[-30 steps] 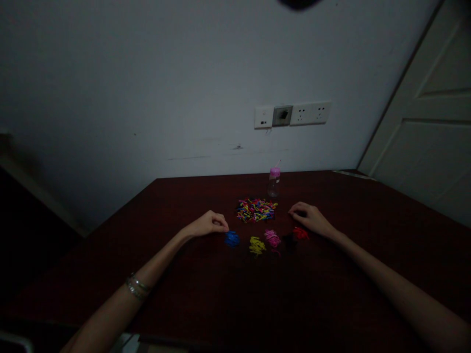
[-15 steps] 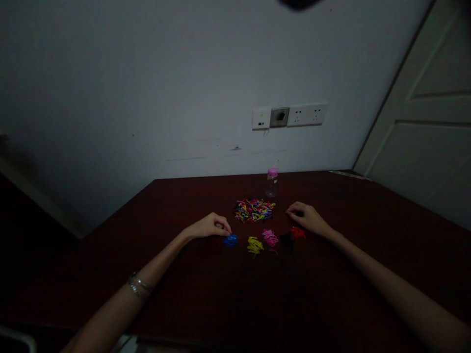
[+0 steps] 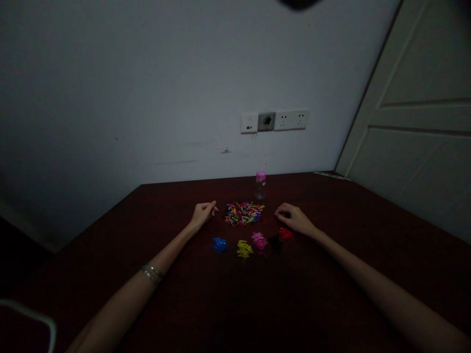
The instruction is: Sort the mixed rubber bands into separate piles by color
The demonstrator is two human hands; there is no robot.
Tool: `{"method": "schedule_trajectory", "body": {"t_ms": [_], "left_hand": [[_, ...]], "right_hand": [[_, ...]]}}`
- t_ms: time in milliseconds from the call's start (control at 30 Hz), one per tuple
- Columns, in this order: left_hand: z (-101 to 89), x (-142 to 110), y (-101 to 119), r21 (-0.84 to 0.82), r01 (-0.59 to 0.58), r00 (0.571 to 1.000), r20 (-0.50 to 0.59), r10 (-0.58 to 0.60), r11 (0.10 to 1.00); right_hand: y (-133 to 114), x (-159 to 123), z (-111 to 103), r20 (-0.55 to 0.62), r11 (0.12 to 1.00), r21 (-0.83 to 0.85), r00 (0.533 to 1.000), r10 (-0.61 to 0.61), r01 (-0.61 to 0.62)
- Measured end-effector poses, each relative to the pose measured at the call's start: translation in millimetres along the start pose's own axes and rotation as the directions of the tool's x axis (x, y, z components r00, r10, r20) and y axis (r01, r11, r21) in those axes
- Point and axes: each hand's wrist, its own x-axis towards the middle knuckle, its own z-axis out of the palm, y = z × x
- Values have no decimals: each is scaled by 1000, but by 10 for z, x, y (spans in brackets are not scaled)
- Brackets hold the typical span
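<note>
Mixed pile of coloured bands (image 3: 244, 214) sits near the far edge of the dark surface (image 3: 331, 294), centre. Left hand (image 3: 201, 214) just left of it, fingers loosely out toward the pile, holding nothing. Right hand (image 3: 293, 219) just right of it, fingers curled down on the surface; can't tell if it grips anything. Nearer row of sorted heaps: blue (image 3: 220, 244), yellow (image 3: 244, 249), pink (image 3: 259, 240), red (image 3: 285, 233), the red one touching the right hand. Pink-capped bottle (image 3: 260, 185) stands upright behind the pile. Nothing between hands and pile.
</note>
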Motion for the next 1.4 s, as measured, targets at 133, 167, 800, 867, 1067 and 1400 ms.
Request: {"method": "schedule_trajectory", "body": {"t_ms": [133, 167, 800, 867, 1067, 1400], "left_hand": [[16, 117, -56, -4, -49, 998, -43, 48, 999], [17, 138, -62, 8, -52, 998, -42, 52, 999], [20, 182, -99, 57, -49, 998, 31, 48, 997], [19, 185, -105, 58, -47, 998, 31, 46, 997], [12, 180, -111, 74, -54, 998, 44, 51, 996], [10, 182, -129, 53, -55, 998, 42, 53, 997]], "right_hand": [[49, 9, 19, -8, 1000, 9, 1000, 14, -14], [62, 13, 23, -9, 1000, 13, 1000, 13, -13], [79, 457, 208, 0, 998, -71, 1000, 0, 0], [81, 447, 204, 14, 998, -64, 1000, -17, 18], [87, 441, 193, 21, 999, -35, 999, -37, 37], [101, 439, 215, -14, 997, 41, 998, -65, 65]]}}
